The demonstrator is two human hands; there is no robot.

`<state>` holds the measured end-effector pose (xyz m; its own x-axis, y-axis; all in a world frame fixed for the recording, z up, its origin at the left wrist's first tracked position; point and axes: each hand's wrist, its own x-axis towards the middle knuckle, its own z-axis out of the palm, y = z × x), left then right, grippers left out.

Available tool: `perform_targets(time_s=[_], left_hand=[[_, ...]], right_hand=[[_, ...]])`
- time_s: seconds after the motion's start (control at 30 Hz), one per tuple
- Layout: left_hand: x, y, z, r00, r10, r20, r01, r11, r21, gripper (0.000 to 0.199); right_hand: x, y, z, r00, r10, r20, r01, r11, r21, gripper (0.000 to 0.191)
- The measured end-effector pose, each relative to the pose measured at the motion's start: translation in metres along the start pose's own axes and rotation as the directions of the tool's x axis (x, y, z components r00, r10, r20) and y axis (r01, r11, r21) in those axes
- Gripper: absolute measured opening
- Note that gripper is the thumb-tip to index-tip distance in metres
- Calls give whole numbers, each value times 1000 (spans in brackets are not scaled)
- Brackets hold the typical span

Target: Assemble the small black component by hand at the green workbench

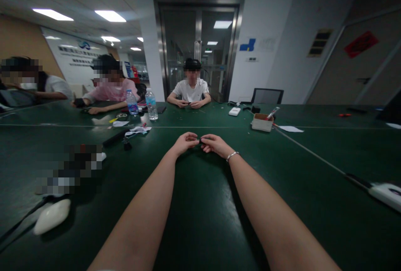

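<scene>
Both my hands meet over the green table (pixel 200 204), straight ahead at the ends of my stretched arms. Between their fingertips is a small dark piece (pixel 200 140), too small and dim for me to tell its kind. My left hand (pixel 185 143) pinches at its left side with thumb and fingers closed. From the other side, my right hand (pixel 216 145) pinches it with thumb and forefinger, the other fingers curled below. A silver bracelet (pixel 232 155) circles my right wrist. The fingers cover much of the piece.
Two water bottles (pixel 151 105) stand at the far left, near crumpled paper (pixel 138 130). A small box (pixel 262 123) is at the right. A white computer mouse (pixel 52 216) lies near left, a white device (pixel 387 196) near right. Three people sit across the table.
</scene>
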<state>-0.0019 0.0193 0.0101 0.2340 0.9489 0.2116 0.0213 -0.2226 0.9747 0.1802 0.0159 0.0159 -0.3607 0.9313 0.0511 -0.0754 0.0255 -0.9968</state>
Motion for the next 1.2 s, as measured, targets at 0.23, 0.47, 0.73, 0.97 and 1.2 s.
perform_targets(time_s=[0.23,0.47,0.73,0.97,1.2], left_hand=[[0,-1,0,999,-1,-44,-1,999,-49,42],[1,-1,0,999,-30,-34,28,997,-69,38],[4,3,5,985,-137,-109,126,986,-106,26],[4,3,4,985,-153,-81,146,985,-88,24],[4,-2,1,994,-89,-71,80,990,-116,29]], right_hand=[[-4,-2,-1,1000,12,-9,-11,996,91,13],[-3,0,-1,1000,19,-21,-16,995,103,13],[-1,2,-1,1000,7,-27,-5,996,91,13],[-1,2,-1,999,6,-40,-3,996,85,15],[0,3,-2,999,10,-52,-6,997,71,16]])
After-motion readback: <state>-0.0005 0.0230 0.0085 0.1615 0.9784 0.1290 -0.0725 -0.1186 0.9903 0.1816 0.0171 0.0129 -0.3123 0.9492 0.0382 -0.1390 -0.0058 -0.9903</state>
